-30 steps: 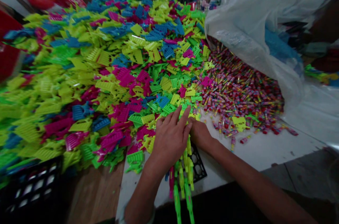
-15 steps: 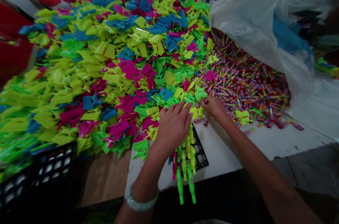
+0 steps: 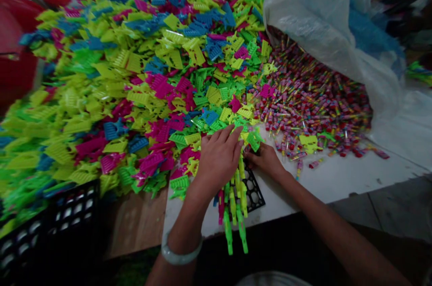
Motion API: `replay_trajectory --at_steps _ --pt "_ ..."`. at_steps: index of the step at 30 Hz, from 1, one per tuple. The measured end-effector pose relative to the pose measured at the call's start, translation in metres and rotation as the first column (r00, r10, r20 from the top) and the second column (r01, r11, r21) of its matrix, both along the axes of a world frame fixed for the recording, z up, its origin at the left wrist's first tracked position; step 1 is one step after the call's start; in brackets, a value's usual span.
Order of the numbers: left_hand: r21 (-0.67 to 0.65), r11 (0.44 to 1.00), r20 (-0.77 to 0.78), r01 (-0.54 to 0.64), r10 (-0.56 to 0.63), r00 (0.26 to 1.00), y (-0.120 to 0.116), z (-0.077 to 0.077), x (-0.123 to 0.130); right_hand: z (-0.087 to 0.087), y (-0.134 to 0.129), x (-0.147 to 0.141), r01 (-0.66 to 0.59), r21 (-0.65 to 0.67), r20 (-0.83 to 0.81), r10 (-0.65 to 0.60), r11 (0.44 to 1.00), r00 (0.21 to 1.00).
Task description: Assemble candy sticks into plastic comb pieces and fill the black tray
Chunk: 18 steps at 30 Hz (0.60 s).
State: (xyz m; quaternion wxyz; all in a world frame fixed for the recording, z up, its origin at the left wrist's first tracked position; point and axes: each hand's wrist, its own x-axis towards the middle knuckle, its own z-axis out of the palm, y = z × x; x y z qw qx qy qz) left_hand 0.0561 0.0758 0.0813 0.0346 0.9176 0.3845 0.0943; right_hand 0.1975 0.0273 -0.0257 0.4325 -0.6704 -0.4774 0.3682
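My left hand (image 3: 220, 156) lies palm down, fingers stretched out, over a row of green and yellow plastic pieces (image 3: 241, 227). Those pieces stand on a black perforated tray (image 3: 255, 192) at the table's front edge, some jutting past it. My right hand (image 3: 266, 160) is closed just right of the left fingertips, above the tray. A green comb-shaped plastic piece (image 3: 254, 141) shows at its fingers and appears gripped there. The tips of the right fingers are partly hidden. A big heap of similar comb-shaped pieces (image 3: 135, 61) rises behind both hands.
Small wrapped tubes (image 3: 313, 97) spill from a clear plastic bag (image 3: 310, 11) at the right. Another black tray (image 3: 70, 214) stands at the lower left beside a brown board (image 3: 135, 223). The white tabletop (image 3: 324, 178) ends near me.
My right hand has moved down and left, toward the black tray, and the green comb-shaped piece has moved with it. The left hand stays over the row.
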Motion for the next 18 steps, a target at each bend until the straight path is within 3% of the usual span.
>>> replay_trajectory --at_steps 3,5,8,11,12,14,16,18 --pt "0.009 1.0 0.004 0.012 -0.012 1.0 0.0 -0.001 -0.001 -0.004 -0.002 -0.013 -0.03 0.098 0.345 -0.005 0.995 0.939" --pt "0.018 1.0 0.009 0.012 -0.012 1.0 0.001 -0.001 -0.001 -0.004 -0.006 -0.02 -0.068 0.112 0.471 0.007 0.991 0.882" --pt "0.014 1.0 0.022 -0.002 0.002 1.0 0.001 -0.001 -0.001 0.001 -0.005 -0.013 -0.204 0.046 0.5 0.154 0.978 0.852" --pt "-0.005 1.0 0.037 -0.012 0.012 0.999 0.0 0.001 -0.001 0.017 0.018 0.021 -0.365 0.016 0.449 0.32 0.931 0.835" --pt "-0.009 1.0 0.041 -0.012 0.013 0.999 0.0 0.001 0.0 0.024 0.032 0.035 -0.343 0.04 0.462 0.287 0.938 0.839" --pt "-0.013 1.0 0.047 -0.012 0.013 0.999 0.0 0.002 0.0 0.038 0.07 0.061 -0.137 0.185 0.555 0.012 0.973 0.832" --pt "-0.016 1.0 0.051 -0.014 0.014 0.999 0.0 0.002 0.0 0.049 0.111 0.081 0.076 0.277 0.625 -0.24 0.958 0.743" --pt "-0.018 1.0 0.054 -0.016 0.017 0.998 0.001 0.001 -0.001 0.055 0.143 0.093 0.188 0.261 0.699 -0.32 0.947 0.64"
